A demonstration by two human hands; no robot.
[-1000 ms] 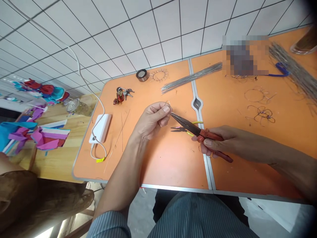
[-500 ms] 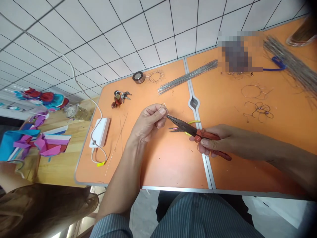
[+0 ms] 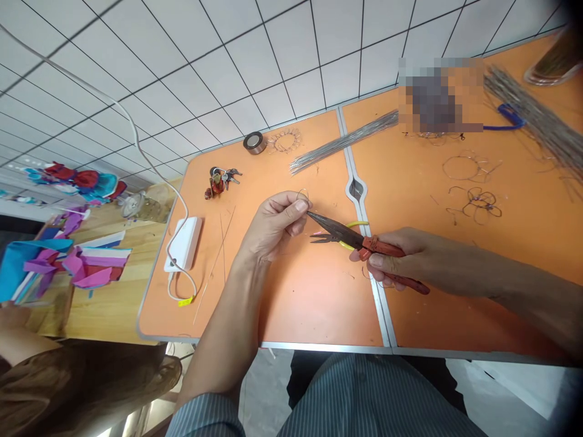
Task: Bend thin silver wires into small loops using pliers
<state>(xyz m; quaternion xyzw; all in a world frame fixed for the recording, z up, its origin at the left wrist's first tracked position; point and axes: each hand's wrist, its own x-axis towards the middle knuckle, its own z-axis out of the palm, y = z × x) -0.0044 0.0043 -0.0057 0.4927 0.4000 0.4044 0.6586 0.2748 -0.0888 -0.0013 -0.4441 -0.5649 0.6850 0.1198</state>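
Between thumb and fingers, my left hand (image 3: 281,220) pinches a thin wire (image 3: 302,193) whose small loop shows above the fingertips. My right hand (image 3: 395,258) is wrapped round the red handles of long-nose pliers (image 3: 337,227). Their dark jaws point left, and the tip meets the wire beside my left thumb; whether it grips the wire is too small to tell. Under these pliers lies a second pair of pliers with yellow handles (image 3: 357,224), partly hidden on the orange table (image 3: 314,315).
Wire bundles (image 3: 344,142) lie toward the tiled wall, with a tape roll (image 3: 254,142) and keys (image 3: 223,179) further left. Bent wire shapes (image 3: 480,201) are on the right. A white power strip (image 3: 184,243) sits at the left edge. Another person's arm (image 3: 22,334) shows at far left.
My hands hold nearly the same place; the pliers' handles look slightly wider apart. At far left, the other person's arm has shifted a little.
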